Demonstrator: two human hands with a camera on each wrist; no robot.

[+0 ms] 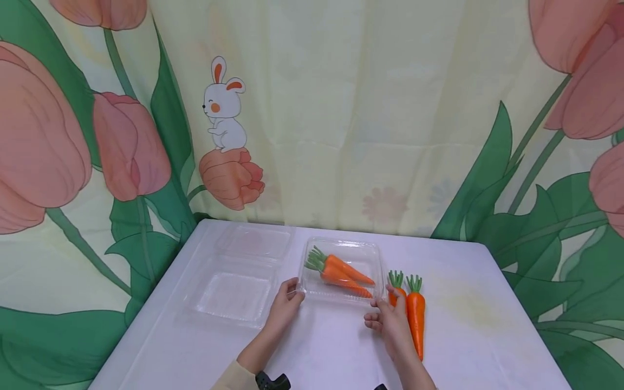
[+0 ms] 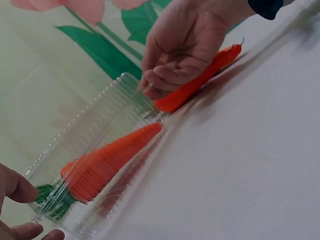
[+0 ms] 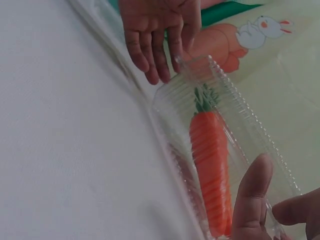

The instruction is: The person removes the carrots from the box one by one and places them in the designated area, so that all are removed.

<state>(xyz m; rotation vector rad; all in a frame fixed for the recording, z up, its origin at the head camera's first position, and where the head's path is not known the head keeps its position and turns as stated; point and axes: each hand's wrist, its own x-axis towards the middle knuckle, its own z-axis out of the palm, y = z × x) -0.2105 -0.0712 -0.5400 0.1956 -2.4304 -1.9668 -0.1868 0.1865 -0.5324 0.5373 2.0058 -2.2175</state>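
A clear plastic box (image 1: 365, 254) with its lid over it lies at the middle of the table, with two orange carrots (image 1: 348, 279) inside, their green tops to the left. At its front left corner, my left hand (image 1: 284, 310) pinches the rim between thumb and fingers. My right hand (image 1: 394, 327) pinches the front right corner, thumb and forefinger on the edge (image 3: 272, 212). Beside that hand lie two more carrots, one (image 1: 416, 317) in plain sight and the other (image 1: 396, 281) partly hidden behind the fingers.
An open clear plastic box (image 1: 236, 295) with its hinged lid (image 1: 255, 242) laid back stands on the left of the white table (image 1: 468, 336). Behind the table hangs a curtain (image 1: 341, 135) printed with tulips and a rabbit.
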